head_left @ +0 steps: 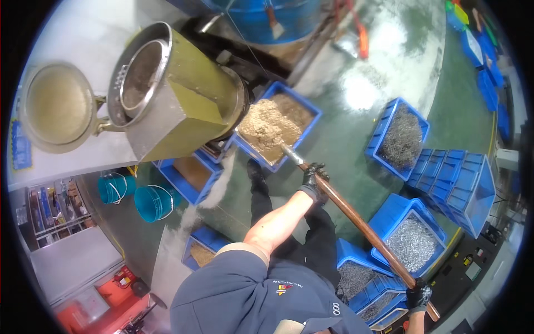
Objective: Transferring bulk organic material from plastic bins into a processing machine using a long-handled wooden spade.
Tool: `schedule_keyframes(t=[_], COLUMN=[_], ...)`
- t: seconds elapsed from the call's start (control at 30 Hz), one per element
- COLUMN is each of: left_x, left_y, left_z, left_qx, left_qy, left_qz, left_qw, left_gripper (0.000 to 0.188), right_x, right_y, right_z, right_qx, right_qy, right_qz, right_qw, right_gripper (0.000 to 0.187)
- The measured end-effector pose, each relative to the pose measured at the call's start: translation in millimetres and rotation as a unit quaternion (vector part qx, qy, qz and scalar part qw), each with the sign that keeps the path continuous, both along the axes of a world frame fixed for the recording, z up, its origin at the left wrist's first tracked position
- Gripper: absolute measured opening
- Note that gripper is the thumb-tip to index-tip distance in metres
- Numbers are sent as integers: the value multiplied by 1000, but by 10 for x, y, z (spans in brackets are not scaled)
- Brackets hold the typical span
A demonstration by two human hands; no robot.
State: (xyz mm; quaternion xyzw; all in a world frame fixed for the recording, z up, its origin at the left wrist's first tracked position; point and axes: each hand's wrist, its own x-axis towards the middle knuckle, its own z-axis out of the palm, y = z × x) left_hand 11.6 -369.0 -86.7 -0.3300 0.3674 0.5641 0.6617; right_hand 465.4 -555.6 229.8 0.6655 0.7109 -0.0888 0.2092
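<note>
My left hand (314,181), in a black glove, is closed around the wooden shaft of a shovel (356,214) not far from its metal socket. Lower down, near the shaft's end, my right hand (418,296), also gloved in black, grips the same handle. The shovel slants from lower right to upper left. Its metal end runs into a heap of tan, sawdust-like material (267,125), which hides the blade. This heap lies in a blue plastic bin (308,131) on the floor, beside the base of an olive-green drum machine (200,94).
The machine's round lid (58,106) hangs open at left. Two teal buckets (153,203) stand below it, near another blue bin (186,186). On the right are a bin of dark metal shavings (400,133), stacked blue bins (456,181) and a bin of silvery pieces (411,239).
</note>
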Motion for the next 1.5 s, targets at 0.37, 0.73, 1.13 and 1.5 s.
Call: schedule_keyframes(t=[0.37, 0.73, 1.13, 1.5], left_x=[138, 55, 8, -1027], left_y=[79, 233, 505, 1190], left_z=[1548, 2035, 2239, 3180], left_qx=[97, 86, 147, 164], left_qy=[-30, -110, -132, -87], left_qz=[7, -23, -30, -19], left_qw=[995, 990, 980, 983], left_gripper=[15, 16, 14, 20], right_x=[177, -63, 505, -180], right_y=[-461, -586, -369, 531], right_z=[1421, 1794, 2028, 2891], right_qx=[137, 146, 194, 222], right_qy=[-80, -63, -108, -74], right_qz=[24, -17, 49, 105], right_qw=[987, 987, 974, 966], right_gripper=[10, 9, 13, 18])
